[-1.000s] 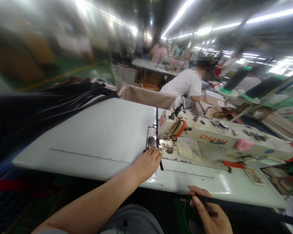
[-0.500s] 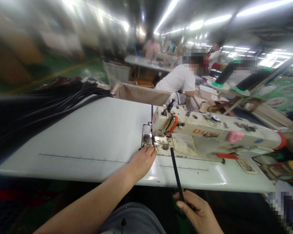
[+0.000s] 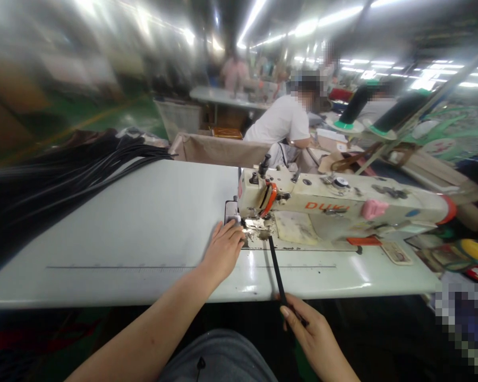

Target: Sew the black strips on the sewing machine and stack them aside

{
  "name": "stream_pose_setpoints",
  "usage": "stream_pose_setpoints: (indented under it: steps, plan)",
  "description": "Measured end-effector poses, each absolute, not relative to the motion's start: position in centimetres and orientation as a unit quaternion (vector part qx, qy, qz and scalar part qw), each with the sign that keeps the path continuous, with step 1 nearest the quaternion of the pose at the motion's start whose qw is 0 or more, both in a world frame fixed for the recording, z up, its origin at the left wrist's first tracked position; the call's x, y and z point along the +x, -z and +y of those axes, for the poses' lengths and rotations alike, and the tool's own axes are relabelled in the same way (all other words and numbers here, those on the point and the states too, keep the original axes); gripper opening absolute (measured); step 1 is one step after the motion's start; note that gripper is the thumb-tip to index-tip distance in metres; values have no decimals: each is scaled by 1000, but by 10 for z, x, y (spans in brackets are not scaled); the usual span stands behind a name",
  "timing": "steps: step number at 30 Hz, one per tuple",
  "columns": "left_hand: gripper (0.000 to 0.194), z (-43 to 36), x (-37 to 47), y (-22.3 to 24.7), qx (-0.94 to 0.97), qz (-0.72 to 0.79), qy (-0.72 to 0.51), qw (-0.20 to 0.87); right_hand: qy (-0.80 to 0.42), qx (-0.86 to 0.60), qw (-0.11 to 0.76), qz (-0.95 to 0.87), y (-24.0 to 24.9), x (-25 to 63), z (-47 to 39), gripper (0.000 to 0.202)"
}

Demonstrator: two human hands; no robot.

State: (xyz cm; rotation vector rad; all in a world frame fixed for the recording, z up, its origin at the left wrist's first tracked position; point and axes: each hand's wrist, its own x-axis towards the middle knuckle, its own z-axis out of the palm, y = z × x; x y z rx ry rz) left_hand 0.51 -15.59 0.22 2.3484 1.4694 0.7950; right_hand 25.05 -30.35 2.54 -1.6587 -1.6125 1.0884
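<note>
Bright strip lights are running across the ceiling of a large, blurred workshop, where other people are sitting at tables further back. One person in a white shirt (image 3: 281, 123) is sitting with their back turned behind the near workstation, beside a beige cloth bin (image 3: 219, 149).

Filling most of the view, a long white table (image 3: 115, 239) is stretching from left to right, with a ruler line (image 3: 119, 267) printed along its front edge. A cream sewing machine (image 3: 334, 204) with orange lettering is sitting on the right part of the table, its needle end facing left. Two dark thread cones (image 3: 382, 114) are standing on a rack behind it. At the far left, a thick bundle of black straps (image 3: 63, 172) is lying across the table and hanging off its end.

The left hand (image 3: 222, 249) is lying flat on the table, fingers spread and open, fingertips touching the metal plate just beside the needle area; it is gripping nothing.

The right hand (image 3: 308, 331) is hovering below the table's front edge, thumb and fingers pinching closed on the near end of a narrow black strap (image 3: 276, 268). That strap is running in a straight line from the pinching fingers up over the table edge to the presser foot (image 3: 258, 227), where its far end is lying under the machine head.

A grey-clothed lap (image 3: 219, 361) is showing at the bottom.
</note>
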Motion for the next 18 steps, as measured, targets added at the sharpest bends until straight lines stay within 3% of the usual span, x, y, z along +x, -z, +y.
stream_pose_setpoints:
  steps: [13,18]
  plan:
    - [18,-142,-2,8,770,519,-308,206,-380,-611,304,-625,-19,230,-298,35]
    - [25,-97,-12,15,769,516,-312,212,-356,-611,327,-627,-16,219,-294,42]
